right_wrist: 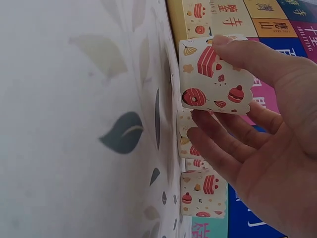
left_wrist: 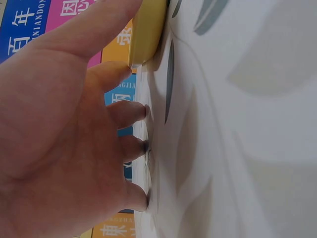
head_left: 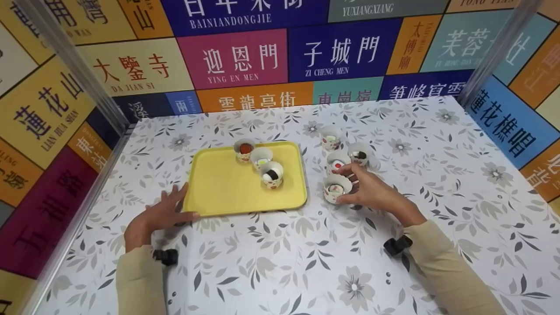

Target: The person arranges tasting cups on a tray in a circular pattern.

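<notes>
While cup is pinched by right fingers, tray is touched.
Left fingers spread; grasp step, level lift likely needed.

The left hand spreads its fingers at the near left corner of a yellow tray, a shallow rectangle with rounded corners lying flat on the tabletop, its index fingertip touching the rim. The right hand pinches, between thumb and fingers, a white scalloped cup printed with red cakes and doughnuts, upright to the right of the tray and holding a pale, dark-ringed piece with a pinkish centre. Three similar filled cups stand in the tray's right half; three more cluster just beyond the pinched one.
</notes>
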`<action>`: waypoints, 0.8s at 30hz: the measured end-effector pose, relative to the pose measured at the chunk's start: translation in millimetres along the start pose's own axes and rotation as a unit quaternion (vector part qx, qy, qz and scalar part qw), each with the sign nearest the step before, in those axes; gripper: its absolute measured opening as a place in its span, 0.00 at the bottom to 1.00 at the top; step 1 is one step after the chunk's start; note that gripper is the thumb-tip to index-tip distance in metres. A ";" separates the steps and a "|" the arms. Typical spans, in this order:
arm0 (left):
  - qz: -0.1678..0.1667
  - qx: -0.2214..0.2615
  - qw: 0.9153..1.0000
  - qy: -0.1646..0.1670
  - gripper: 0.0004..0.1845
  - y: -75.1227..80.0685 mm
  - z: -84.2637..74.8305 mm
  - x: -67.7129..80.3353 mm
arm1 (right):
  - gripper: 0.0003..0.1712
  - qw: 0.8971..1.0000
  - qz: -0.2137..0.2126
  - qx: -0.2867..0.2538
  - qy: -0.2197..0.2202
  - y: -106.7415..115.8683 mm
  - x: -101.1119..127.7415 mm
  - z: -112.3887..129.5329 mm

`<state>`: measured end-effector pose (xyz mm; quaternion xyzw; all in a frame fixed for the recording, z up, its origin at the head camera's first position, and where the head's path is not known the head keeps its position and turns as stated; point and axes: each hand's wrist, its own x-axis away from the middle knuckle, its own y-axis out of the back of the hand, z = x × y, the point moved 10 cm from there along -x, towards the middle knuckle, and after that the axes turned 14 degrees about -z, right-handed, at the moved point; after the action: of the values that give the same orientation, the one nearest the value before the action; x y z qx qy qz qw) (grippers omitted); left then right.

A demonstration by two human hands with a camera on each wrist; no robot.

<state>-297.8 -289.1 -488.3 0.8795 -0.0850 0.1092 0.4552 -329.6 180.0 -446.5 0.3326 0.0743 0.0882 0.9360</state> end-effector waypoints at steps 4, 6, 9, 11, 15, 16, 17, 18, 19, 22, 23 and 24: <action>-0.003 -0.002 1.000 0.001 0.61 1.5 -0.9 -1.0 | 0.42 1.000 0.000 0.009 0.002 -0.4 2.2 5.7; -0.005 -0.004 1.000 0.001 0.61 2.7 -1.3 -1.4 | 0.42 1.000 0.000 0.016 0.003 -1.3 2.6 8.7; -0.005 -0.008 1.000 0.004 0.61 4.4 -0.9 -1.4 | 0.42 1.000 -0.001 0.022 0.011 -4.6 2.8 13.9; -0.005 -0.009 1.000 0.003 0.61 5.4 -0.5 -1.2 | 0.42 1.000 -0.002 0.021 0.016 -7.2 2.3 17.4; -0.004 -0.011 1.000 -0.003 0.60 5.3 -0.2 -0.6 | 0.41 1.000 -0.006 0.016 0.019 -12.2 0.9 23.4; -0.004 -0.013 1.000 -0.006 0.60 4.8 -0.1 -0.8 | 0.41 1.000 -0.006 0.014 0.016 -14.0 0.7 24.3; -0.004 -0.014 1.000 -0.006 0.60 4.2 0.4 -0.8 | 0.40 1.000 -0.007 0.014 0.014 -15.9 0.7 25.4; -0.003 -0.016 1.000 -0.007 0.61 3.5 0.5 -0.8 | 0.40 1.000 -0.008 0.016 0.015 -17.8 0.7 27.0; -0.003 -0.018 1.000 -0.008 0.61 2.7 0.3 -0.7 | 0.40 1.000 -0.010 0.018 0.017 -19.9 0.6 28.4; 0.000 -0.018 1.000 -0.004 0.61 1.0 0.3 -0.6 | 0.39 0.999 -0.017 0.021 0.022 -26.6 0.8 34.1; 0.001 -0.016 1.000 -0.002 0.61 0.7 0.2 -0.4 | 0.39 0.999 -0.023 0.020 0.024 -28.2 0.6 36.9; 0.001 -0.014 1.000 -0.002 0.61 0.4 -0.2 -0.3 | 0.39 0.999 -0.029 0.015 0.025 -29.8 0.2 39.6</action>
<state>-298.2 -289.1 -487.9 0.8732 -0.0886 0.1065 0.4674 -318.2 133.1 -435.1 0.3422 0.1082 0.0685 0.9309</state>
